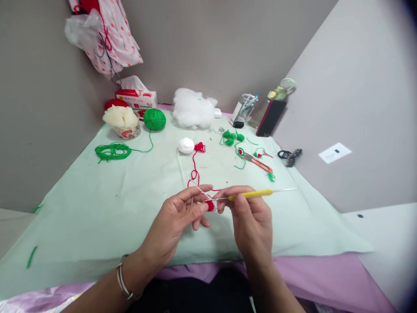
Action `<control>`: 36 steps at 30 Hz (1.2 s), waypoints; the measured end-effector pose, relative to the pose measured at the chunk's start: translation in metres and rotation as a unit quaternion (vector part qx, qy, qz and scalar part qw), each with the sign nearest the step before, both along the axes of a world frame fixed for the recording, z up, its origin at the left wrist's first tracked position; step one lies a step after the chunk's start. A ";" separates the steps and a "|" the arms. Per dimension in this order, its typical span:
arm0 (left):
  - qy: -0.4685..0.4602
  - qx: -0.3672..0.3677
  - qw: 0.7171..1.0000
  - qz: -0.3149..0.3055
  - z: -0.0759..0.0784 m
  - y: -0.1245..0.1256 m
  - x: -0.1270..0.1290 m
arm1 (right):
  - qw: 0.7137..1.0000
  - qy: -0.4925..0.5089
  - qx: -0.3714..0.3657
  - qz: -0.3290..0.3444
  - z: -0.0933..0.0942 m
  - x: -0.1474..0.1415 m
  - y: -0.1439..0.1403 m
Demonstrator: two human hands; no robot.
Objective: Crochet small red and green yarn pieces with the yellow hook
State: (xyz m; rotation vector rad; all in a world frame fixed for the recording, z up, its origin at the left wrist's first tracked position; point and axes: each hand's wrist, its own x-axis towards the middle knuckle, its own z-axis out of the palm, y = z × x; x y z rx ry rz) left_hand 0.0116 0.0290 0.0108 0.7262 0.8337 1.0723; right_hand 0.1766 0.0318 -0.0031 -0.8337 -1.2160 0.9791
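While a red-and-white crocheted piece (211,205) is pinched between the fingers of the left hand (174,216) at lower centre of the frame, a yellow-handled hook (256,194) is pinched by those of the right hand (252,224).

Over the worktop's (114,208) front, the crochet (210,205) sits between the left hand (176,217) and right hand (252,219), with a ball (186,146) behind it, stuffing (193,108) farther back, a yarn coil (113,151) at left before a tub (127,131) and tissues (143,99), and a cutter (260,164) at right before a glass (243,111) and phone (271,118).
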 end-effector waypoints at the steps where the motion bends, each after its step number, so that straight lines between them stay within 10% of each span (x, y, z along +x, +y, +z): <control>1: 0.006 0.002 1.000 -0.001 0.000 0.000 -0.001 | 1.000 0.006 -0.007 0.009 0.001 0.001 -0.001; 6: 0.040 0.009 0.999 0.018 -0.002 0.000 -0.002 | 0.984 -0.152 0.068 -0.055 0.004 0.002 -0.009; 12: -0.019 -0.018 0.999 0.021 -0.005 -0.001 0.003 | 0.867 -0.367 0.311 -0.131 -0.017 -0.004 -0.010; 19: -0.109 -0.075 0.991 -0.004 -0.001 0.003 -0.001 | 0.986 -0.104 0.097 -0.084 -0.004 -0.003 -0.007; 25: -0.037 -0.017 0.999 0.004 0.002 0.001 0.005 | 0.981 -0.148 0.110 -0.060 -0.001 -0.007 -0.005; 30: -0.080 -0.074 0.994 -0.012 -0.003 0.004 0.004 | 0.921 -0.290 0.241 -0.102 -0.010 -0.002 -0.008; 36: -0.112 -0.081 0.990 0.015 -0.002 0.007 0.000 | 0.995 -0.057 0.053 -0.061 -0.002 0.001 -0.004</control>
